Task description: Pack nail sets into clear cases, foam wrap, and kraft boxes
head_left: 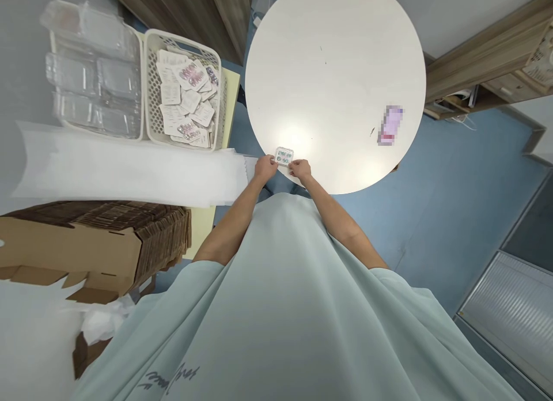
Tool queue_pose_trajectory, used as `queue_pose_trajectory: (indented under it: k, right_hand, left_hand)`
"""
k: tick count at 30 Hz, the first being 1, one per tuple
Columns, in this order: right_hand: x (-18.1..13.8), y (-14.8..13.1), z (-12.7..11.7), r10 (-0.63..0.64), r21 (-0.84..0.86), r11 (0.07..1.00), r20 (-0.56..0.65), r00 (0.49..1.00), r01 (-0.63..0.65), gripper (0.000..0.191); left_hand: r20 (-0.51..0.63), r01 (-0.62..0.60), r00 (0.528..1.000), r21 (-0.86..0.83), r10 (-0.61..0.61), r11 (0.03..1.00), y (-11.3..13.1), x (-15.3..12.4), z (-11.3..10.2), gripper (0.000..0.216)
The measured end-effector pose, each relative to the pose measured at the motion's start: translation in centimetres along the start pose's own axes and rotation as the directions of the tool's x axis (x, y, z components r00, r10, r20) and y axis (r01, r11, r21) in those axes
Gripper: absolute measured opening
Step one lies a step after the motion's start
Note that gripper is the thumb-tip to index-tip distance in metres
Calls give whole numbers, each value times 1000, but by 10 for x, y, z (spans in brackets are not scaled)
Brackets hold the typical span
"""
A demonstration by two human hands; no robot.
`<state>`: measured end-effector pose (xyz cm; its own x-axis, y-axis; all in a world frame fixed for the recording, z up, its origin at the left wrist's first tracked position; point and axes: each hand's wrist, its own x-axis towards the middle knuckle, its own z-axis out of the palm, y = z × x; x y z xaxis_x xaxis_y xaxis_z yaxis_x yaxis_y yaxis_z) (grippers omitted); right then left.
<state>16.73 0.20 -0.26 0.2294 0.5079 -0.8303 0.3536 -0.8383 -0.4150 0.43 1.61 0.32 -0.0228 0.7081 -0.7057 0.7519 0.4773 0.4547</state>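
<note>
A small clear plastic box (pixel 284 155) with rows of tiny green and pinkish pieces inside is at the near edge of the round white table (pixel 332 78). My left hand (pixel 265 169) pinches its left side, fingers closed on the edge. At the lower right corner, my right hand (pixel 300 169) grips the same box between thumb and fingers. The pieces are too small to name for certain.
On the left, a white basket (pixel 149 90) holds cards with glossy nail-like pieces. Beside it are stacked clear plastic boxes (pixel 95 72), white sheets (pixel 129 170) and folded cardboard boxes (pixel 69 248). A blurred purple item (pixel 390 125) lies on the table's right.
</note>
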Motion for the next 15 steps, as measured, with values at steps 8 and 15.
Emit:
queue_pose_trajectory:
  k: [8, 15]
  right_hand:
    - [-22, -6, -22, -125, -24, 992, -4, 992, 125, 11]
    - [-67, -21, -31, -385, -27, 922, 39, 922, 386, 19]
  left_hand:
    - [-16, -45, 999, -158, 42, 986, -4, -32, -23, 45]
    - [-157, -134, 984, -341, 84, 931, -59, -92, -61, 42]
